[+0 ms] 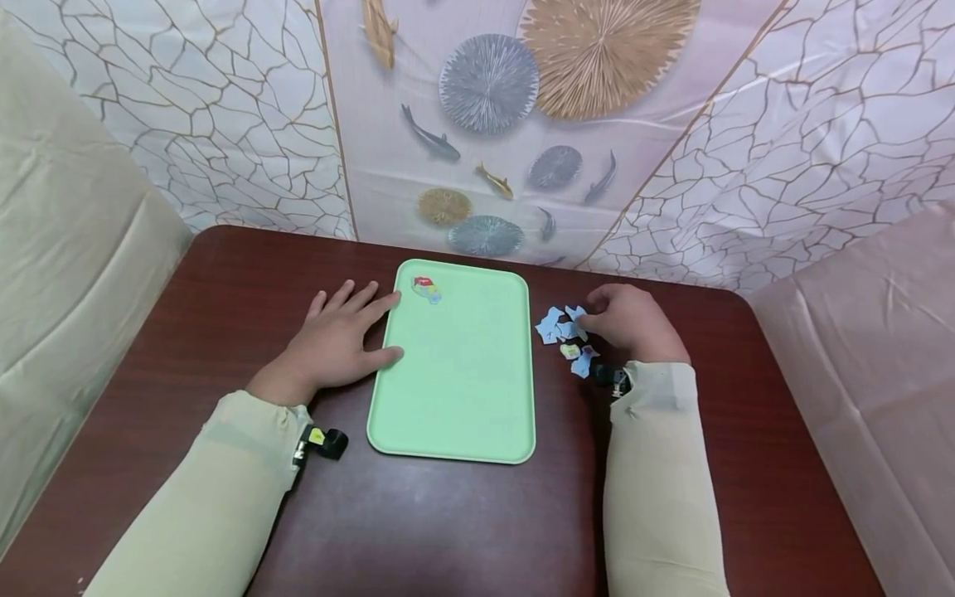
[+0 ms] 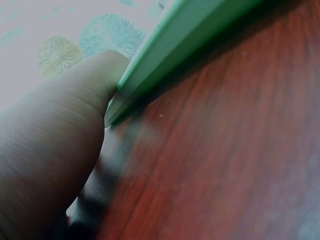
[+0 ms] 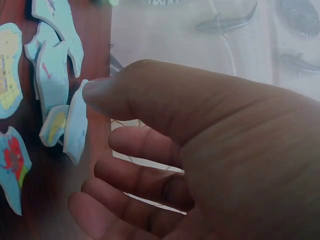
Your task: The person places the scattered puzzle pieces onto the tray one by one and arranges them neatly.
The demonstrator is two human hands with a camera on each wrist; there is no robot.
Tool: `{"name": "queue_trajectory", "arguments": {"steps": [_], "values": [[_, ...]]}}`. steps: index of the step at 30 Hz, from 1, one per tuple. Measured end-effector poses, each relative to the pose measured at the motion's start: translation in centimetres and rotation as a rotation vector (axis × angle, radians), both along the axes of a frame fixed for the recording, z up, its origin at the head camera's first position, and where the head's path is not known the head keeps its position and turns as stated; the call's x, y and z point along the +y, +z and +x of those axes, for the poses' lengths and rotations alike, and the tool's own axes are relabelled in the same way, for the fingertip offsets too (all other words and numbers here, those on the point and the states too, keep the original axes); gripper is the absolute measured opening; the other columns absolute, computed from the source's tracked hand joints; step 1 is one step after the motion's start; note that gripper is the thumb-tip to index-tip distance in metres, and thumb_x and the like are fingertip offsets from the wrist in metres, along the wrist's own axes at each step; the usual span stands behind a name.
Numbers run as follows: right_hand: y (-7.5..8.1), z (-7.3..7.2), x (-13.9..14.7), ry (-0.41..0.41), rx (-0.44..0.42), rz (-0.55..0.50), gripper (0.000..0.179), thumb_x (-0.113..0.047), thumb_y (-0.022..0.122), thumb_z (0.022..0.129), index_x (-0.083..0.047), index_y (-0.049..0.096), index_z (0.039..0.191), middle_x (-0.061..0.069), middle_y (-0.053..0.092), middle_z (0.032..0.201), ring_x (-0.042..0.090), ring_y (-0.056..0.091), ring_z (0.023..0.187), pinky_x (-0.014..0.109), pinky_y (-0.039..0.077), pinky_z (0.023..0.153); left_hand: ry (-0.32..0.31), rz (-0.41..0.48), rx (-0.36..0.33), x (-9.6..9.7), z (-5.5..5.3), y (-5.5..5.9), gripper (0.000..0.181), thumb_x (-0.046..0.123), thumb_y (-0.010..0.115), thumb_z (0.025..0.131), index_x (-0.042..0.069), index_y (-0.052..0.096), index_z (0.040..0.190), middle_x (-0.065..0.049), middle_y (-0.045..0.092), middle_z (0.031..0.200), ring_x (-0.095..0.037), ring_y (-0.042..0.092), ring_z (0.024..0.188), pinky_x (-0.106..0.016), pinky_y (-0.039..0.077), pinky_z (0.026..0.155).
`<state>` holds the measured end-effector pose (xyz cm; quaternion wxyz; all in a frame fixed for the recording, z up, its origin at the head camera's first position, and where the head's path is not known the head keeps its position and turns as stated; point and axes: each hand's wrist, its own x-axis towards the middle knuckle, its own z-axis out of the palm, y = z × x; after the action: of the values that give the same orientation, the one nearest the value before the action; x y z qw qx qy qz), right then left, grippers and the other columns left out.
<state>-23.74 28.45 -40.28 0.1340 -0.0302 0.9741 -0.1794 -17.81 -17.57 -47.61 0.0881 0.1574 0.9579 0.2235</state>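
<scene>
A light green tray (image 1: 457, 381) lies on the table. My left hand (image 1: 334, 340) is spread flat at its left side, thumb and index fingertip touching the rim. Near the tray's upper left corner lies a small joined patch of puzzle pieces (image 1: 427, 289), red, yellow and blue. Loose puzzle pieces (image 1: 550, 325), mostly light blue, are heaped right of the tray. Over their right edge hovers my right hand (image 1: 634, 322), fingers loosely bent. In the right wrist view its thumb tip meets a pale blue piece (image 3: 76, 130), while the other fingers stay apart from it.
Closer to me than the heap are a yellowish piece (image 1: 570, 351) and a blue one with red marks (image 1: 582, 365). The dark red-brown table (image 1: 448, 531) ends against a patterned cloth (image 1: 403, 191) at the back. Plain cloth hangs on both sides.
</scene>
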Motion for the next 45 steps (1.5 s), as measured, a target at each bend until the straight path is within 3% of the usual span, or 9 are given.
{"name": "queue_trajectory", "arguments": {"steps": [8, 17, 27, 45], "values": [[-0.6, -0.2, -0.6, -0.013, -0.025, 0.008, 0.056, -0.034, 0.078, 0.100, -0.002, 0.072, 0.145, 0.022, 0.075, 0.142, 0.037, 0.072, 0.118, 0.059, 0.059, 0.107, -0.002, -0.004, -0.005, -0.1, 0.0, 0.0, 0.090, 0.070, 0.063, 0.105, 0.038, 0.025, 0.181, -0.014, 0.018, 0.190, -0.049, 0.004, 0.177, -0.078, 0.001, 0.136], [-1.0, -0.5, -0.5, -0.007, -0.019, 0.025, 0.053, -0.031, 0.081, 0.100, 0.000, 0.075, 0.142, 0.023, 0.074, 0.143, 0.039, 0.071, 0.124, 0.061, 0.059, 0.108, -0.006, 0.003, -0.003, 0.0, 0.0, 0.2, 0.090, 0.068, 0.064, 0.105, 0.038, 0.026, 0.181, -0.013, 0.018, 0.190, -0.049, 0.004, 0.176, -0.077, 0.001, 0.136], [-1.2, -0.4, -0.5, -0.009, -0.017, 0.013, 0.044, -0.026, 0.079, 0.101, -0.002, 0.076, 0.137, 0.021, 0.076, 0.133, 0.036, 0.071, 0.112, 0.057, 0.060, 0.102, 0.000, 0.005, -0.002, 0.1, 0.0, 0.1, 0.090, 0.068, 0.065, 0.105, 0.038, 0.026, 0.181, -0.013, 0.019, 0.190, -0.049, 0.005, 0.176, -0.077, 0.001, 0.136], [0.3, -0.1, -0.8, 0.010, 0.031, 0.025, 0.046, -0.026, 0.077, 0.102, -0.001, 0.075, 0.140, 0.021, 0.077, 0.133, 0.035, 0.071, 0.114, 0.056, 0.060, 0.102, 0.002, 0.007, 0.004, 0.1, 0.0, 0.1, 0.089, 0.067, 0.066, 0.105, 0.038, 0.028, 0.180, -0.013, 0.019, 0.190, -0.048, 0.006, 0.177, -0.077, 0.001, 0.137]]}}
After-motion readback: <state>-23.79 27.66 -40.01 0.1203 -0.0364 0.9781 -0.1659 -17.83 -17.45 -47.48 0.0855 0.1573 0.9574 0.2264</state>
